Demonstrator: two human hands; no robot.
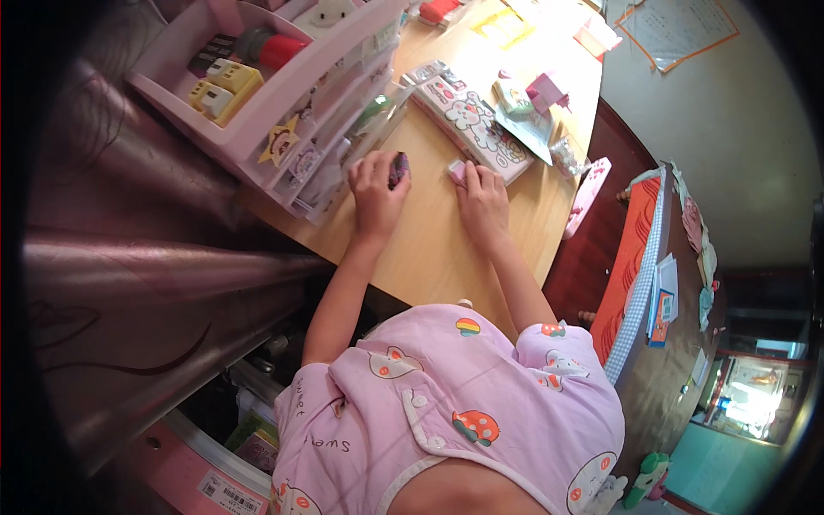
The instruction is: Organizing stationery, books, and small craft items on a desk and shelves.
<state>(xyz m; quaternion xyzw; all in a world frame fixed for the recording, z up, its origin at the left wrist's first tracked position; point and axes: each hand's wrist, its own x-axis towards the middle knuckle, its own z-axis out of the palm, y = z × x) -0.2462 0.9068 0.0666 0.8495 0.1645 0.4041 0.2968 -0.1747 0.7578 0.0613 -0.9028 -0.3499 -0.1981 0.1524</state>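
Now left fingers (371,166) clamp a dark object (398,169) thumb-side; right fingers (487,177) pinch a pale block (456,172).

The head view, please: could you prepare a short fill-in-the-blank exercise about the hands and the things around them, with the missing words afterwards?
1. The left hand holds a small thing that looks ____ (dark or pale).
2. The flat box with cartoon pictures lies nearer to the right hand than to the ____ hand.
3. The yellow decoration on the drawer unit has the shape of a ____.
4. The person's shirt has ____ (long or short) sleeves.

Missing words: dark; left; star; short.
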